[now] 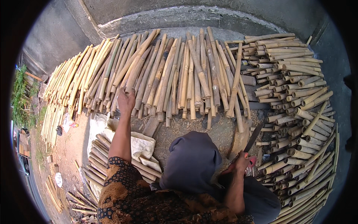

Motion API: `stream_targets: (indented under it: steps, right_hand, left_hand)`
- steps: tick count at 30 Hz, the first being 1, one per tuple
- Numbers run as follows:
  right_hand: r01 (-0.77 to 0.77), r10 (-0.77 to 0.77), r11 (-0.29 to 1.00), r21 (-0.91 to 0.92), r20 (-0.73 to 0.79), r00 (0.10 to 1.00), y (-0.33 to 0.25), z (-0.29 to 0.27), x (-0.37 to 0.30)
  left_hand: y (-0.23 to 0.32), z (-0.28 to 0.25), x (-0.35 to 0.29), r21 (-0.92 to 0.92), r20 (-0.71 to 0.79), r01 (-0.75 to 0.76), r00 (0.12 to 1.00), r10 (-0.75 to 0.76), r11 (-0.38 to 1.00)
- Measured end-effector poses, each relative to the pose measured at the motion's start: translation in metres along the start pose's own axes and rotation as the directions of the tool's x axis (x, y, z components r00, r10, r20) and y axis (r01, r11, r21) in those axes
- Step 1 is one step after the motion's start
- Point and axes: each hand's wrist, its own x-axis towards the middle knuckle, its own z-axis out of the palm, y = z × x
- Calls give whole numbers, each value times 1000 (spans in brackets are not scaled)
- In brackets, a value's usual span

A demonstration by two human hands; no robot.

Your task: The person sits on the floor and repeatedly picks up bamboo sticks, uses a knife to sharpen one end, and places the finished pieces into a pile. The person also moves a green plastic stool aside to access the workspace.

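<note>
My left hand [126, 100] reaches forward and is closed on the near end of a bamboo pole [137, 68], which lies slanted over the wide row of cut bamboo poles [173, 74]. Low at my right side, my right hand [242, 160] is wrapped around the handle of a machete. Its long dark blade [255, 136] points forward and slightly right, over a wooden block [240, 138], apart from the bamboo.
A tall stack of bamboo poles [298, 100] fills the right side. White sacks [138, 145] and more cut bamboo [97, 160] lie at my left. Behind the row runs a concrete wall [179, 15]. My bent knee [194, 160] rises in the middle, above chip-strewn ground [182, 128].
</note>
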Motion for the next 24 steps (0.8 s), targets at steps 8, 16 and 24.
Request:
stream_targets:
  steps: [8,16,24]
  right_hand:
    - [112,-109,993,-23,81,991,-21,27,-19]
    - [302,-298,953,-25,97,949,-69,22,-56]
    - [458,-484,826,-329,6,875,-111,-2,-82]
  left_hand:
    - [133,-213,50,-674,-692,-677,719,66,297]
    - [242,-266,30,-926,-338,-375,878,339,48]
    - [347,-107,-84,-992,73,100,959,275,-82]
